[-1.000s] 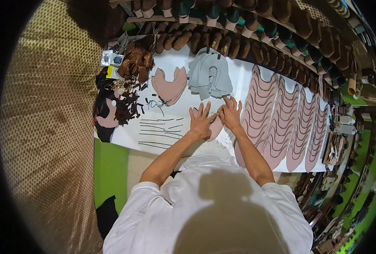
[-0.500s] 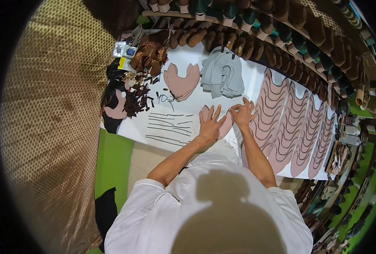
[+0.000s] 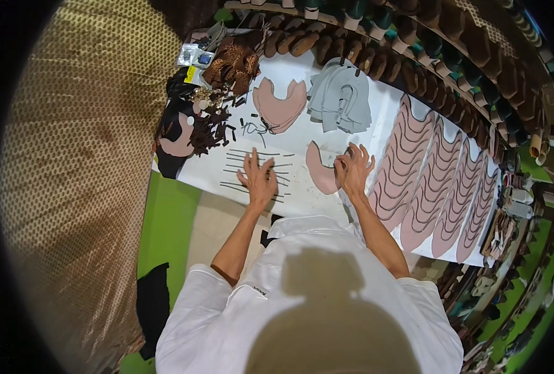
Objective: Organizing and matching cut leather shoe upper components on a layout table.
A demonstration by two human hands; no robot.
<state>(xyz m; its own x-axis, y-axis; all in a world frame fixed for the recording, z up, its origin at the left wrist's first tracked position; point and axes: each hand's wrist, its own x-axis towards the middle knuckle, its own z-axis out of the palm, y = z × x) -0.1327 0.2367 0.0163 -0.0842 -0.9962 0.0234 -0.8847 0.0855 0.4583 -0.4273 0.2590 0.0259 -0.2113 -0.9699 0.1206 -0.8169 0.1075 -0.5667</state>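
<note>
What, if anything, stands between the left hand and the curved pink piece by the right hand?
Nothing visible blocks the left hand: only dark strips and white tabletop lie between it and the pink piece.

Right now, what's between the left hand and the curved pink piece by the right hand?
In the head view: ends of thin dark strips beside the left hand, then white tabletop up to the pink piece.

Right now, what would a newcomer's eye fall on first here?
Rows of overlapping pink pieces with dark curved edges, spread over the right of the white table, probably catch the eye first, along with the gold patterned surface at the picture's left. Between them, the left hand is over thin dark strips, and the right hand is at the edge of a curved pink piece.
</note>
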